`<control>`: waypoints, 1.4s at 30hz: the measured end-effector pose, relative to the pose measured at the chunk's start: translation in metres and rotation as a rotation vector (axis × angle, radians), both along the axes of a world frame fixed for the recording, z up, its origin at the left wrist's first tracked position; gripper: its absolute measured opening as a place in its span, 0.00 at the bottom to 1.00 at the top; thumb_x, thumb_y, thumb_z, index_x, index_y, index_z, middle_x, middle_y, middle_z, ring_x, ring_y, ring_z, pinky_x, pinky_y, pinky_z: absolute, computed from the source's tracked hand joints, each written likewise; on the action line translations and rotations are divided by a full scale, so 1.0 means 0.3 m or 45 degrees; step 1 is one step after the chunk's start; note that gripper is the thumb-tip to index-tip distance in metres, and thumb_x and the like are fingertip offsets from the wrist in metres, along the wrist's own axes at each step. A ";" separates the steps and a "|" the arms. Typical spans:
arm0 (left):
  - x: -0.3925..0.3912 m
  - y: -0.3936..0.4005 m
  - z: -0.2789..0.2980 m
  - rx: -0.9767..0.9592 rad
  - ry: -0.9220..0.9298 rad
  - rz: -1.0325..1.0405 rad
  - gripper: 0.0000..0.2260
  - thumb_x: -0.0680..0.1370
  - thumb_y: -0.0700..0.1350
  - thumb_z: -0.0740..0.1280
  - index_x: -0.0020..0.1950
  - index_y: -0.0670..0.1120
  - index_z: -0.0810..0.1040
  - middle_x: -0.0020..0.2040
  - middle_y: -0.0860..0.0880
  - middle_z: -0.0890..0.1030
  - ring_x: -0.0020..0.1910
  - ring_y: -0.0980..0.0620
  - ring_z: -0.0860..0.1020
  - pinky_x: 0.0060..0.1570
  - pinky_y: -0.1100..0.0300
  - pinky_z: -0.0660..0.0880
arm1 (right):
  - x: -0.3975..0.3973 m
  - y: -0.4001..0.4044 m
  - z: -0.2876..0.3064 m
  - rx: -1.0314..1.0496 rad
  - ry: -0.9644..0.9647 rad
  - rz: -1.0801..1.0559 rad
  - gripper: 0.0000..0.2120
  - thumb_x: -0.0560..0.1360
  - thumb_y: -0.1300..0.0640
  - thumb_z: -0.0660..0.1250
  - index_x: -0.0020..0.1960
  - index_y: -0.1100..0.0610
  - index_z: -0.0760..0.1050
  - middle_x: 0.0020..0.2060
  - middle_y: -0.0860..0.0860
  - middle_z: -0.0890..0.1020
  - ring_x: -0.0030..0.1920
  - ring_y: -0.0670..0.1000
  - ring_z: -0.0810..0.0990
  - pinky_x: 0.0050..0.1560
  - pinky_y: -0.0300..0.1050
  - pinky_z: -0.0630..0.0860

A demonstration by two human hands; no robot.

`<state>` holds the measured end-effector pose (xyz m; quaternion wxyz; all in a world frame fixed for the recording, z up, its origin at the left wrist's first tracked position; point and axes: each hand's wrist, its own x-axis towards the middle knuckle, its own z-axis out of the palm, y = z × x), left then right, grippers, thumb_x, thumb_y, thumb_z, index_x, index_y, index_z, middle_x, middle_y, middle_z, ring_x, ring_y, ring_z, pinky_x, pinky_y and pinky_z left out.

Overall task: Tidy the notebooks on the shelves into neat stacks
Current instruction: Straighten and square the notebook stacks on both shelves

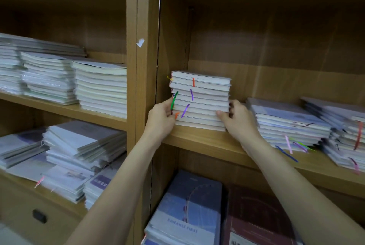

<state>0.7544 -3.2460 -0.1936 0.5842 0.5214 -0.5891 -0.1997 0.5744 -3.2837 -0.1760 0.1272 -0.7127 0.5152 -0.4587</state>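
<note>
A squared stack of several notebooks [203, 98] with coloured ribbon markers stands at the left end of the right-hand shelf [217, 146]. My left hand [161, 118] grips the stack's lower left corner. My right hand [236, 118] grips its lower right corner, thumb on the front page edges. Right of it lies a looser, slanted stack [288, 124], and a messier pile [343, 132] sits at the far right with ribbons hanging over the shelf edge.
A wooden upright [146, 57] divides the bays. The left bay holds tidy piles [100, 88] on its upper shelf and skewed piles [79, 146] below. On the lowest right shelf lie a blue notebook [187, 211] and a dark red one [256, 219].
</note>
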 end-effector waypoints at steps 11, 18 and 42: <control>0.009 -0.025 0.020 0.025 0.104 -0.093 0.27 0.77 0.31 0.61 0.74 0.47 0.62 0.68 0.50 0.72 0.67 0.53 0.70 0.66 0.51 0.69 | -0.003 -0.005 -0.014 0.052 -0.341 0.155 0.16 0.76 0.56 0.66 0.63 0.58 0.72 0.47 0.45 0.76 0.53 0.47 0.75 0.59 0.46 0.73; 0.042 -0.030 0.035 0.057 -0.044 -0.136 0.27 0.77 0.32 0.62 0.74 0.47 0.61 0.69 0.49 0.71 0.68 0.53 0.69 0.64 0.59 0.68 | -0.005 -0.024 -0.018 0.045 -0.342 0.116 0.12 0.78 0.55 0.63 0.60 0.54 0.76 0.53 0.49 0.81 0.57 0.52 0.78 0.61 0.57 0.72; 0.020 -0.024 0.035 -0.034 0.161 -0.115 0.26 0.78 0.33 0.61 0.75 0.46 0.59 0.71 0.49 0.67 0.71 0.52 0.65 0.68 0.55 0.65 | 0.000 -0.006 -0.008 0.021 -0.307 0.064 0.23 0.76 0.51 0.66 0.70 0.54 0.68 0.59 0.48 0.77 0.62 0.50 0.73 0.64 0.49 0.70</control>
